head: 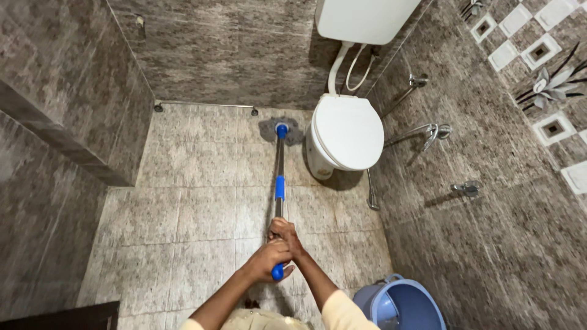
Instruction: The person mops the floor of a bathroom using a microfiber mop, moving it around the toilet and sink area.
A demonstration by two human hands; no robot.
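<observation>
Head view, looking straight down into a small tiled bathroom: both hands wrapped round a mop handle (279, 183) near the lower middle of the floor (183, 214). Left hand (268, 260) closed in a fist over the blue end grip, nearest the body. Right hand (285, 232) clamped just beyond it, fingers curled round the metal shaft, touching the left. Handle stretched away up the middle of the floor, silver with a blue sleeve partway along and a blue joint at the far end. Grey mop head (281, 130) lay flat on the tiles at the far edge of the floor, close to the back wall, just beside the base of the toilet (345, 131). Toilet white, lid down, set in the far right corner, with a white cistern (361, 18) on the wall above and a white pipe between them. Blue bucket (400, 304) stood at the near right corner of the floor, against the right wall, well apart from the mop head. Chrome taps (435, 130) fixed on the right wall beside the toilet. Brown stone-patterned tiles on every wall; pale sleeves at the bottom edge
</observation>
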